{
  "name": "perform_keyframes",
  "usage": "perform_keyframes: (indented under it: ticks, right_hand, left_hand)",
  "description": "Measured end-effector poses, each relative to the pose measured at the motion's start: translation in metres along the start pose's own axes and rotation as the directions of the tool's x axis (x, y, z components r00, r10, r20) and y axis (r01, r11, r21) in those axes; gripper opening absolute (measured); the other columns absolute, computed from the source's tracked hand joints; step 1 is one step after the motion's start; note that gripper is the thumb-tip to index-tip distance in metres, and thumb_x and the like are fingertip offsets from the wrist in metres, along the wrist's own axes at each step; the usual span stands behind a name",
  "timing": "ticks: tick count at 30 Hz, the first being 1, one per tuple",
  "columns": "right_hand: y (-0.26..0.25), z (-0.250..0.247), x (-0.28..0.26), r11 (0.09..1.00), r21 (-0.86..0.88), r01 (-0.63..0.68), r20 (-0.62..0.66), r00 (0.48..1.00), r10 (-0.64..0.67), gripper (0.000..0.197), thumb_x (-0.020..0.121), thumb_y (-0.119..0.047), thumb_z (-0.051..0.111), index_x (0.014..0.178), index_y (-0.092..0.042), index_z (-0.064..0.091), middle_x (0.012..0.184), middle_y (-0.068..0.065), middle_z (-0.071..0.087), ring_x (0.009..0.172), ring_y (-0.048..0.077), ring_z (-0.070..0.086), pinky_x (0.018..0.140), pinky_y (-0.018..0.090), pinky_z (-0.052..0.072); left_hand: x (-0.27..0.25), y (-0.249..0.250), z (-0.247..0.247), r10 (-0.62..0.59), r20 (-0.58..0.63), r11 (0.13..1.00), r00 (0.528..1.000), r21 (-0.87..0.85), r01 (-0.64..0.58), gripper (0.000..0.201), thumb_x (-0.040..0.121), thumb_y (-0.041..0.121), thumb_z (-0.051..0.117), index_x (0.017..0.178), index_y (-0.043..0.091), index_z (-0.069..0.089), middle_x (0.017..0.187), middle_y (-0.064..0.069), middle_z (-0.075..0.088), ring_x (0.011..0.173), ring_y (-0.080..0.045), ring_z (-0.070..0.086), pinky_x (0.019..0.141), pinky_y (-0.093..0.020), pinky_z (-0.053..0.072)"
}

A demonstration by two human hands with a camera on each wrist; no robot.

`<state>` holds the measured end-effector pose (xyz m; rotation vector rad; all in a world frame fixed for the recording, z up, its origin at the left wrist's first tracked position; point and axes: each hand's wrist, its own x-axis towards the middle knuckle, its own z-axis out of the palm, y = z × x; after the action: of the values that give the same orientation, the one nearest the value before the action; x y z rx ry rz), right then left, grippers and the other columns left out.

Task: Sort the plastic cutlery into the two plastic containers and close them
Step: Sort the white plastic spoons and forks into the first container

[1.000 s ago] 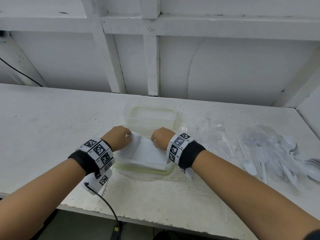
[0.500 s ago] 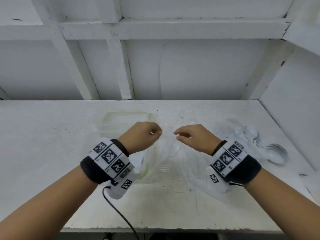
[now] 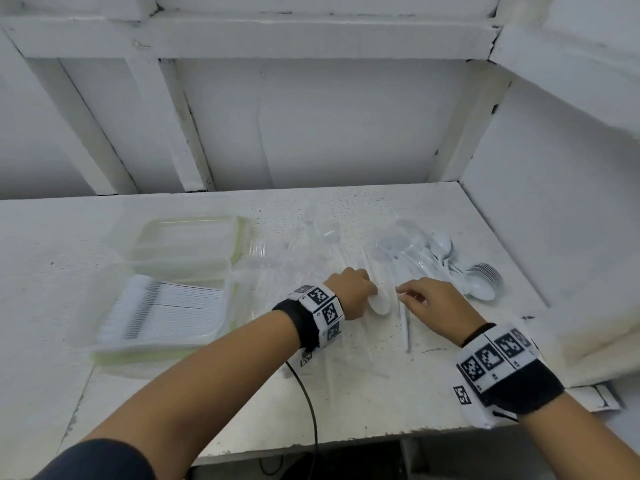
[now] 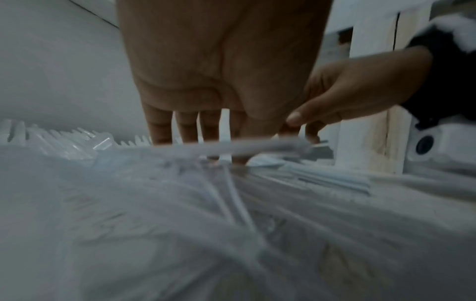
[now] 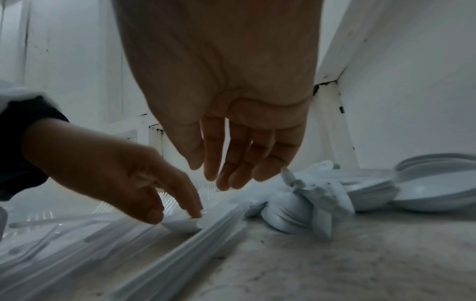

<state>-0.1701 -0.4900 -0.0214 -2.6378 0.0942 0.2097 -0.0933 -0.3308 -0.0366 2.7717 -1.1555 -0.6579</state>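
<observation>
white spoons [image 3: 479, 289] far right, clear container [image 3: 138, 356] with pale green rim near left, white worktop [image 3: 381, 410] with dark specks, black wristbands [image 3: 298, 323] bearing black-and-white checked markers, black cable [image 3: 311, 410], white wall [image 3: 329, 133]

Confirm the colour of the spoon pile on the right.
Spoon pile is white; clearest in head view.
</observation>
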Motion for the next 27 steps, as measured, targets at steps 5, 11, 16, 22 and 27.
perform_keyframes:
  ticks: [5, 11, 16, 22, 27]
  right_hand:
    - [0.010, -0.001, 0.000, 0.997, 0.077, 0.018, -0.108, 0.994, -0.010, 0.019, 0.092, -0.017, 0.054, 0.104, -0.013, 0.069, 0.098, 0.001, 0.068, 0.087, 0.013, 0.058, 0.080, 0.021, 0.043]
    - [0.029, -0.011, 0.020, 0.994, 0.032, -0.109, -0.256, 0.960, 0.113, 0.034, 0.091, -0.020, 0.055, 0.123, -0.010, 0.058, 0.123, 0.016, 0.057, 0.117, 0.031, 0.048, 0.098, 0.037, 0.038]
    - [0.030, 0.004, 0.028, 0.951, -0.194, -0.242, 0.063, 0.964, 0.258, 0.059, 0.093, -0.043, 0.045, 0.145, -0.024, 0.023, 0.148, 0.016, 0.024, 0.133, 0.037, 0.030, 0.107, 0.046, 0.033]
    - [-0.008, 0.018, 0.019, 0.942, -0.283, -0.181, 0.055, 0.977, 0.204, 0.051, 0.094, -0.046, 0.040, 0.142, -0.034, 0.026, 0.148, 0.010, 0.022, 0.131, 0.038, 0.027, 0.103, 0.047, 0.032]
    - [-0.039, 0.032, 0.011, 0.952, -0.292, -0.094, 0.099, 0.987, 0.128, 0.050, 0.093, -0.051, 0.039, 0.139, -0.036, 0.031, 0.149, 0.005, 0.020, 0.133, 0.034, 0.025, 0.106, 0.047, 0.029]
  left_hand:
    - [0.006, 0.007, 0.003, 0.057, -0.029, 0.975, 0.998, 0.216, -0.049, 0.042, 0.092, 0.046, 0.045, 0.126, 0.023, 0.054, 0.127, -0.006, 0.049, 0.121, -0.027, 0.040, 0.099, -0.041, 0.030]
    - [0.001, 0.006, 0.001, 0.130, -0.222, 0.985, 0.966, 0.138, -0.101, 0.032, 0.097, 0.035, 0.043, 0.121, 0.020, 0.058, 0.128, -0.009, 0.046, 0.116, -0.028, 0.044, 0.096, -0.041, 0.034]
    - [-0.018, -0.005, -0.025, 0.025, -0.576, 0.894, 0.817, -0.353, -0.276, 0.032, 0.097, 0.035, 0.044, 0.100, 0.008, 0.061, 0.102, -0.005, 0.057, 0.092, -0.017, 0.053, 0.085, -0.032, 0.045]
    - [-0.049, -0.024, -0.052, -0.307, -0.605, 0.584, 0.735, -0.729, -0.357, 0.015, 0.100, 0.034, 0.031, 0.090, 0.029, 0.041, 0.091, 0.004, 0.065, 0.079, 0.001, 0.062, 0.068, -0.006, 0.043]
    - [-0.061, -0.035, -0.053, -0.427, -0.533, 0.394, 0.730, -0.836, -0.381, 0.016, 0.102, 0.032, 0.029, 0.090, 0.029, 0.040, 0.072, 0.001, 0.043, 0.059, -0.008, 0.043, 0.060, -0.026, 0.042]
